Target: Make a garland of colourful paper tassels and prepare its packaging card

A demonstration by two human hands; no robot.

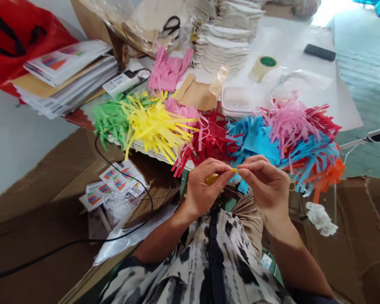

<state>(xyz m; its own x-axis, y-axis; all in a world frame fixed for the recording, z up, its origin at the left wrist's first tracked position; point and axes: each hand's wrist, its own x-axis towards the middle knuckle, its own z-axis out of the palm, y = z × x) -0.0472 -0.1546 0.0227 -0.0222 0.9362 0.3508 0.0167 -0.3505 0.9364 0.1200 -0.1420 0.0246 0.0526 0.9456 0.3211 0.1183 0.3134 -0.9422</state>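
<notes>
A person seated at a cluttered bench (291, 38) held a small yellow piece (234, 170) between both hands, above the lap and in front of the bench's near edge. The left hand (205, 183) pinched it between thumb and forefinger; the right hand (269, 185) did the same from the other side, fingertips nearly meeting. More yellow showed in the curl of the left hand (whether it belonged to the same piece could not be told).

So little stuck out that a slight slip of either pinch could have lost it, and a hard pull in opposite directions might have torn it, if it was as thin as it looked. Dropped, it would probably have landed in the lap or on the floor.

Along the near edge, from left to right, lay green fringe (110, 120), yellow fringe (160, 120), red fringe (213, 135), blue fringe (256, 137) and orange fringe (331, 177). Loose strands overhung the edge, so a forearm brushing them could have dragged a bundle down. A black cable (76, 242) looped low on the left, where a shifting elbow might have snagged it.
</notes>
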